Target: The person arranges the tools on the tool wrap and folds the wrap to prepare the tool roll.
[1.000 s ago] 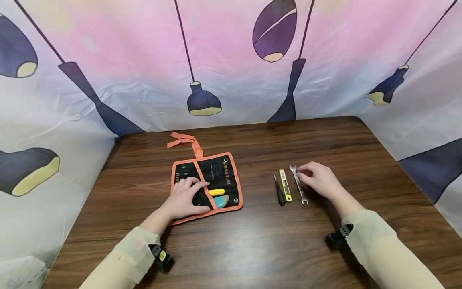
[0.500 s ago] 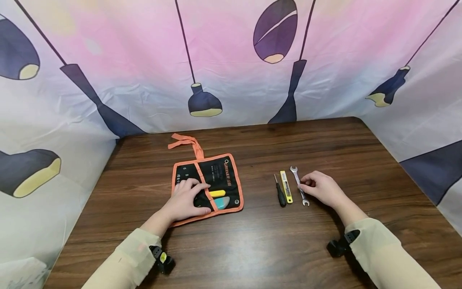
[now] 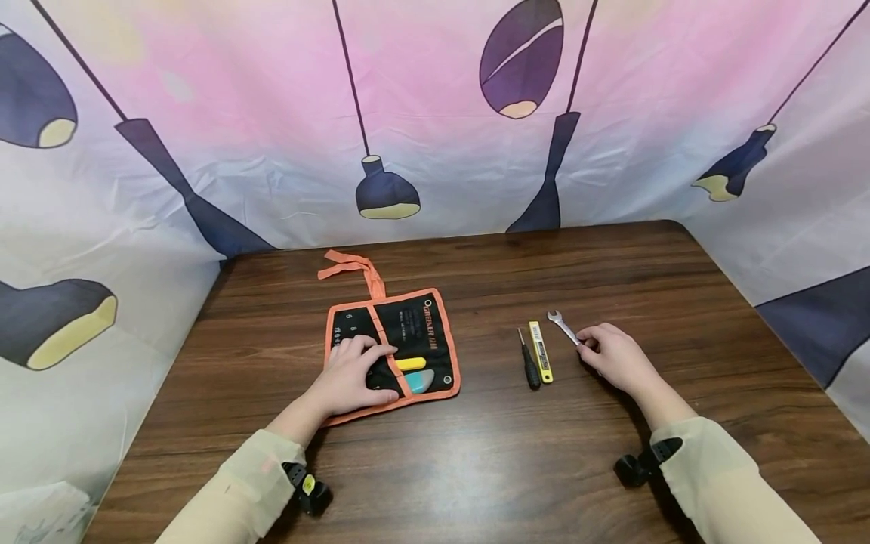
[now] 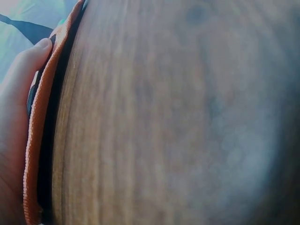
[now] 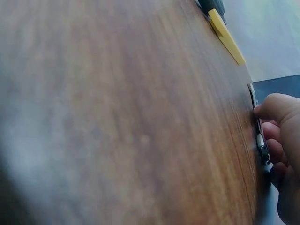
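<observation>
My left hand point(image 3: 350, 376) rests on a black tool pouch point(image 3: 411, 321) with orange edging, its thumb and fingers spread over the lower left part. A yellow handle point(image 3: 411, 364) and a teal handle point(image 3: 420, 381) stick out of the pouch's pocket. On the right, my right hand point(image 3: 618, 359) pinches a silver open-end wrench point(image 3: 564, 326) between thumb and fingers. One end of the wrench points up and left; the hand hides the other. In the right wrist view the thumb point(image 5: 276, 108) lies against the wrench point(image 5: 253, 96), close to the table.
Left of the wrench lie a yellow strip-shaped tool point(image 3: 541, 352) and a screwdriver point(image 3: 528, 361) with a dark handle. Orange ties point(image 3: 353, 266) stretch from the pouch's top edge. A printed curtain point(image 3: 285, 128) hangs behind the brown wooden table point(image 3: 469, 468).
My right hand came down beside the wrench, took hold of it and turned it, so its lower end swung right. My left hand stayed on the pouch.
</observation>
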A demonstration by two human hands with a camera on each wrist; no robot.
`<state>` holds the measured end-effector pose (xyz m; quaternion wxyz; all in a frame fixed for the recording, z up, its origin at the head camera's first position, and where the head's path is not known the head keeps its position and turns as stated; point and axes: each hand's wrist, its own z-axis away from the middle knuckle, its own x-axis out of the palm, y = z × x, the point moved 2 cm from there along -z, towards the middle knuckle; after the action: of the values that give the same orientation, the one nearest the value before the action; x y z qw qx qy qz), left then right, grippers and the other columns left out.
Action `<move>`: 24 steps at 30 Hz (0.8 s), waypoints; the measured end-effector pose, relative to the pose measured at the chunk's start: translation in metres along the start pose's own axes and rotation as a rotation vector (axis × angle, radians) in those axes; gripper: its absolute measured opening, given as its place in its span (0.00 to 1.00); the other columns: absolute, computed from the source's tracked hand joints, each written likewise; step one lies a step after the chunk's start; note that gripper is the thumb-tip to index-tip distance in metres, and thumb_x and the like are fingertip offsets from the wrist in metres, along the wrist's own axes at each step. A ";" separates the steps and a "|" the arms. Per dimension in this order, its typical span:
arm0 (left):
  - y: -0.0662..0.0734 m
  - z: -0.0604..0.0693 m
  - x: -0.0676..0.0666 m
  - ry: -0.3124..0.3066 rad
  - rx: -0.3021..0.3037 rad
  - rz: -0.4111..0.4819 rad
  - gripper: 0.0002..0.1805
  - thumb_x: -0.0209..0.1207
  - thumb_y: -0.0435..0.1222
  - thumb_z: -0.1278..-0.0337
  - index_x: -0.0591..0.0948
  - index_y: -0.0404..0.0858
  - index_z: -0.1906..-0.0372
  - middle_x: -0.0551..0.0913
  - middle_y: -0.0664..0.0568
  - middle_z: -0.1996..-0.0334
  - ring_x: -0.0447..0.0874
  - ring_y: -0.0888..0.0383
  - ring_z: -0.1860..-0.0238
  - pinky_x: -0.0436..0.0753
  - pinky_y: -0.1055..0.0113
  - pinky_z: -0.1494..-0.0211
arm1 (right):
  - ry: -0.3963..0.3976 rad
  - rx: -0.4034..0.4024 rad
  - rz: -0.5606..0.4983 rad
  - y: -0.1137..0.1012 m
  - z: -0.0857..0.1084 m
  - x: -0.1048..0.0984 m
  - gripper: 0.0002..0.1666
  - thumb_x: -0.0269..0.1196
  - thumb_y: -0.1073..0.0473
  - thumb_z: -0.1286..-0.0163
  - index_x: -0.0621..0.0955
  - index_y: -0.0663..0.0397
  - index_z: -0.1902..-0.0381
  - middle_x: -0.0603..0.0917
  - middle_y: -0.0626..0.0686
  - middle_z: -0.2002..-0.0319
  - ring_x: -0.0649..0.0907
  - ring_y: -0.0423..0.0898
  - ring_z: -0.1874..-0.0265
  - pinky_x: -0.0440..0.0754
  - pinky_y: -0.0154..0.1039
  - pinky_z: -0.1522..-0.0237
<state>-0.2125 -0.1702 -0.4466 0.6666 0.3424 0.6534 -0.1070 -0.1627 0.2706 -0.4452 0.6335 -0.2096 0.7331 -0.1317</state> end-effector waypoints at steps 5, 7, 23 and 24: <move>0.000 0.000 0.000 0.012 0.007 0.011 0.39 0.60 0.67 0.59 0.74 0.53 0.40 0.67 0.52 0.49 0.61 0.52 0.47 0.60 0.48 0.44 | 0.003 0.018 0.018 0.000 0.003 -0.002 0.10 0.63 0.61 0.39 0.81 0.62 0.63 0.78 0.51 0.71 0.76 0.48 0.70 0.73 0.48 0.66; 0.001 0.000 0.000 0.021 0.009 0.017 0.38 0.60 0.66 0.59 0.74 0.53 0.41 0.67 0.52 0.49 0.62 0.52 0.47 0.60 0.48 0.44 | 0.004 0.009 0.020 -0.001 0.004 -0.002 0.08 0.63 0.62 0.40 0.81 0.62 0.64 0.77 0.50 0.72 0.76 0.47 0.71 0.73 0.46 0.67; 0.003 -0.001 -0.002 -0.014 -0.004 -0.004 0.40 0.59 0.67 0.59 0.71 0.57 0.37 0.66 0.51 0.48 0.60 0.50 0.49 0.62 0.50 0.48 | -0.015 0.042 -0.003 0.001 0.007 -0.002 0.12 0.65 0.57 0.42 0.80 0.60 0.65 0.77 0.52 0.70 0.75 0.47 0.70 0.71 0.45 0.67; 0.003 -0.001 -0.002 -0.019 -0.008 -0.004 0.40 0.59 0.67 0.59 0.71 0.57 0.37 0.66 0.51 0.47 0.60 0.50 0.49 0.62 0.50 0.48 | -0.014 0.040 -0.006 0.001 0.007 -0.002 0.12 0.65 0.57 0.41 0.80 0.60 0.65 0.77 0.52 0.70 0.75 0.48 0.70 0.71 0.45 0.68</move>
<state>-0.2121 -0.1678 -0.4440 0.6740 0.3374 0.6481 -0.1090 -0.1556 0.2728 -0.4447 0.6425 -0.1998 0.7251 -0.1466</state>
